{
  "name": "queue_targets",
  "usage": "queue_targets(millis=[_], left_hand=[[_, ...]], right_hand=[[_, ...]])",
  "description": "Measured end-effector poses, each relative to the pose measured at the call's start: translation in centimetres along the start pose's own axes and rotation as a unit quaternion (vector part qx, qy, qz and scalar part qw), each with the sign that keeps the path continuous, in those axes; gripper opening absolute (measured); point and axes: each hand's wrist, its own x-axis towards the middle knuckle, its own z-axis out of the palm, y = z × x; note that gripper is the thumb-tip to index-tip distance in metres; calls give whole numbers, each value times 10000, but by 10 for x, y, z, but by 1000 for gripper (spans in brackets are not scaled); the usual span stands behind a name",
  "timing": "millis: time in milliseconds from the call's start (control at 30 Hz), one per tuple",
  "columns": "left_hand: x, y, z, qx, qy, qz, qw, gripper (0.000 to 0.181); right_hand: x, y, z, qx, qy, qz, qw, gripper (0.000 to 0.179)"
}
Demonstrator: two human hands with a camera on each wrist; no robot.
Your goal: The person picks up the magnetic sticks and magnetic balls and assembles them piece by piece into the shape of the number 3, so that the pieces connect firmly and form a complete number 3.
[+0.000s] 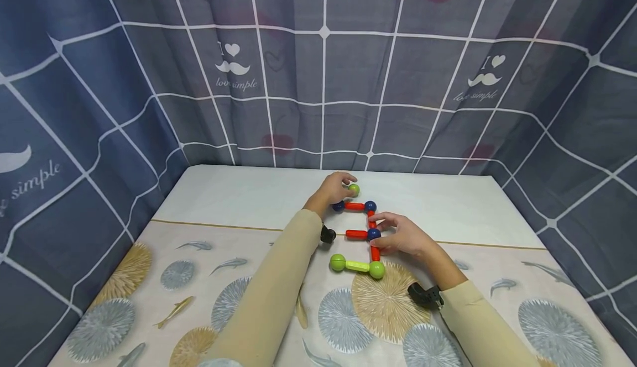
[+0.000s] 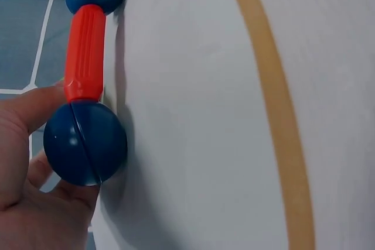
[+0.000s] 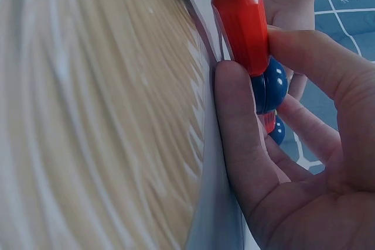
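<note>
On the table lies a structure of magnetic-toy-like rods and balls. A red rod (image 1: 355,206) joins a left blue ball (image 2: 85,143) and a far blue ball (image 1: 370,206). Beyond it, my left hand (image 1: 334,188) pinches a green ball (image 1: 354,189) between thumb and fingers; in the left wrist view the big blue ball hides most of that grip. My right hand (image 1: 402,236) holds the structure around its middle blue ball (image 1: 374,234), thumb on the near side and fingers on the far side. A red rod (image 3: 243,30) runs from there toward a green ball (image 1: 376,269).
A light-green rod (image 1: 357,266) links the near green ball to another green ball (image 1: 338,262). A red rod (image 1: 356,234) points left from the middle ball. The patterned tablecloth (image 1: 273,323) covers the near table; a checked curtain (image 1: 298,79) hangs behind.
</note>
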Motion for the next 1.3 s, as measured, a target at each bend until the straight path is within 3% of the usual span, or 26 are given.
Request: queue_targets(millis=[433, 700, 933, 1300], left_hand=[[2, -2, 4, -139, 119, -25, 9998, 32], [-6, -1, -2, -259, 131, 95, 9995, 39], [-22, 3, -9, -521, 471, 258, 9972, 37], [-60, 2, -9, -975, 596, 477, 9923, 37]], right_hand=[[-1, -2, 1, 40, -16, 3, 10000, 66], [0, -1, 0, 51, -11, 9, 10000, 66], [-2, -1, -1, 177, 13, 25, 9998, 68], [-5, -5, -1, 250, -82, -46, 9996, 70]])
